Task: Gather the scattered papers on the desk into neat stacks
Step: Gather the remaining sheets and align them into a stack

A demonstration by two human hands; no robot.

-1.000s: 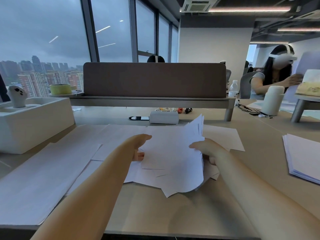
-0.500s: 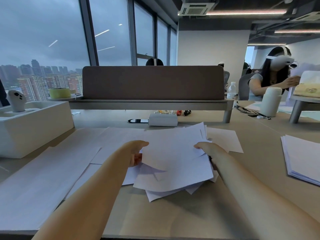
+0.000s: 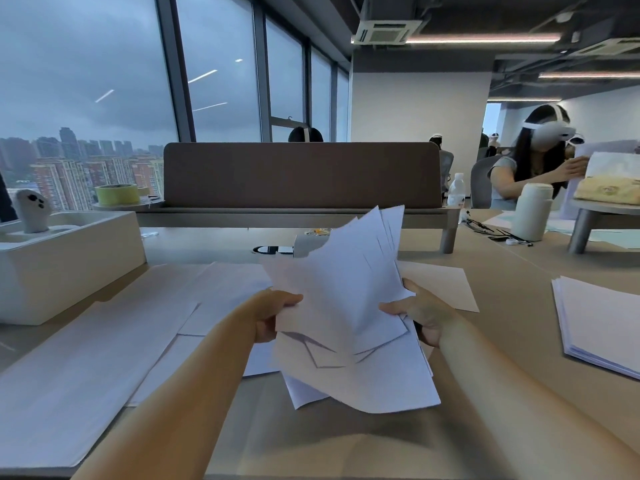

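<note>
A loose bunch of white papers [image 3: 346,306] is lifted above the desk [image 3: 519,271], tilted up with its corners fanned out and uneven. My left hand [image 3: 273,313] grips the bunch's left edge, thumb on top. My right hand [image 3: 419,313] grips its right edge. More white sheets [image 3: 104,358] lie spread flat over the desk's left side, and a single sheet [image 3: 446,285] lies behind my right hand. A squared stack of papers [image 3: 602,323] rests at the desk's right.
A white box [image 3: 62,268] with a controller [image 3: 33,209] stands at the left. A brown divider [image 3: 301,174] on a shelf crosses the back, with a small white box [image 3: 308,242] and a tape roll [image 3: 116,194]. A person in a headset [image 3: 540,157] sits at the right behind a white bottle [image 3: 530,211].
Both hands have raised the bunch of papers off the desk and tilted it upward; half a second ago it lay lower and flatter on the desk.
</note>
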